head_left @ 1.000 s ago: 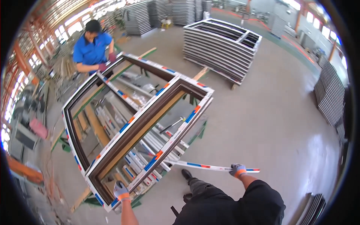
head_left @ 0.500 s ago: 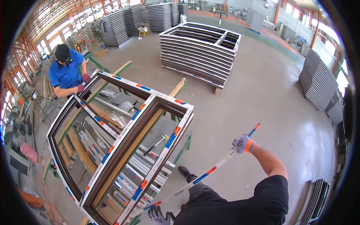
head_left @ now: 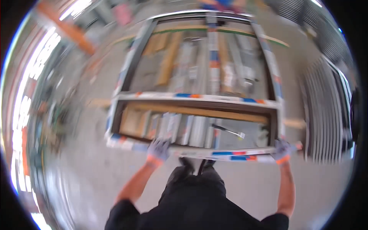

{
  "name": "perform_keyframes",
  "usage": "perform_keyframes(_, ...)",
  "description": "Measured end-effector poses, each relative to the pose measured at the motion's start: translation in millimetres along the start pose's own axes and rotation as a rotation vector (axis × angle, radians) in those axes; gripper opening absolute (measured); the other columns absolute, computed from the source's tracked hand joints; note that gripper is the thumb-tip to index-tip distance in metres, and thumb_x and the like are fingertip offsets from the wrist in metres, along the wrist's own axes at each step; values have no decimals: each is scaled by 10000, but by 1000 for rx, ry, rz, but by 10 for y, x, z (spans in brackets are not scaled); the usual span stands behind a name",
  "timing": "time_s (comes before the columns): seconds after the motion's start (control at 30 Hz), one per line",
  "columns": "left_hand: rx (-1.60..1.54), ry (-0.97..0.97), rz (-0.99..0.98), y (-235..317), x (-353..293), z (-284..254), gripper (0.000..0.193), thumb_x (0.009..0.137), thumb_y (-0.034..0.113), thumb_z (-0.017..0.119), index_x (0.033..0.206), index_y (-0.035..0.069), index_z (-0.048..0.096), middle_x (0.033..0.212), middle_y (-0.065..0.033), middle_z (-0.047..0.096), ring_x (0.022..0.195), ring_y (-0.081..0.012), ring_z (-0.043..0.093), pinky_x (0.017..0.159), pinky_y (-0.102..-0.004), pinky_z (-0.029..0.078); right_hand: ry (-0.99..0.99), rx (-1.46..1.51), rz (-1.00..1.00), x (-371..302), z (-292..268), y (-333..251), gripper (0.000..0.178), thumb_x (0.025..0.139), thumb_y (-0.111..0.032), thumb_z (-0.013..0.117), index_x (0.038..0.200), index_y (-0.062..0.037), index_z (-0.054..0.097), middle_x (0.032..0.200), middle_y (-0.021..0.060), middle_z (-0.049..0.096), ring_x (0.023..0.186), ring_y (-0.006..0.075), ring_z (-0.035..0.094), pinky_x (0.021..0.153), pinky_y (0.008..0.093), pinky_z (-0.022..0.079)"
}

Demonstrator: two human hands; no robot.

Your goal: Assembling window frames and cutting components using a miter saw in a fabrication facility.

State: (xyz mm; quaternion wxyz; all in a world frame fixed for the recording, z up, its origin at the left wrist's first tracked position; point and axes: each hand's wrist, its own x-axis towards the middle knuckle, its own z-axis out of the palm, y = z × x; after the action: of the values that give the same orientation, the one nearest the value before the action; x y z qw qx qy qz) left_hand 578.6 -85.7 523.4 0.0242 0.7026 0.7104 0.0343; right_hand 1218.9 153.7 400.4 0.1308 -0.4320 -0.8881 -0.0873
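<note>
A large dark window frame (head_left: 195, 96) with white, blue and red protective film lies flat before me, crossbars dividing its openings. My left hand (head_left: 158, 150), in a grey glove with an orange cuff, closes over its near edge left of centre. My right hand (head_left: 282, 151), gloved alike, is closed at the near right corner. A long narrow film-covered strip (head_left: 296, 146) runs along that near edge, its end poking out past my right hand. Motion blur hides whether the strip touches the frame all along. A black-handled hammer (head_left: 230, 131) shows through the nearest opening.
Beneath the frame lie several pale profiles (head_left: 198, 130) and wooden boards (head_left: 169, 61). A co-worker in blue (head_left: 218, 4) stands at the frame's far side. Stacked frames (head_left: 326, 111) rise on the right. An orange post (head_left: 67, 28) is at the upper left.
My view has swung round to face the frame squarely. The strip, earlier held out slanting from my right hand, now lies along the near edge. Both hands have come to that edge.
</note>
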Motion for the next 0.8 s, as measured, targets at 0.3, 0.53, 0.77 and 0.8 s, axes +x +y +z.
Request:
perform_keyframes(0.3,58,83,-312,-856,1265,463,635,772,121,585,1386,35,449,1354,-194,457,1239,-364,444,1030,-452,368,-294,-39,18,1889,39,-369,749,687,-197,719,1360,-8,451,1419,171,443,1328,375,381,1134,469,285)
perform_keyframes(0.53,84,253,-376,-1373,1732,785,738,703,54,602,1416,69,410,1451,-190,375,1360,-369,339,1145,-514,223,-268,-8,-5,2400,35,-829,826,734,-100,703,1466,-45,324,1542,135,311,1424,302,283,1192,424,205)
perform_keyframes(0.77,95,200,-312,-1772,1659,854,680,710,68,614,1371,80,460,1389,-150,452,1337,-363,371,1144,-508,232,-243,67,-58,2558,374,-1065,849,734,-109,715,1473,-26,304,1539,139,315,1434,315,268,1196,404,205)
perform_keyframes(0.8,106,221,-281,-1816,1691,842,650,717,81,612,1353,79,474,1369,-144,469,1330,-359,380,1139,-510,241,-223,64,-64,2565,360,-1114,844,734,-115,716,1465,-9,309,1539,158,308,1431,329,268,1194,406,210)
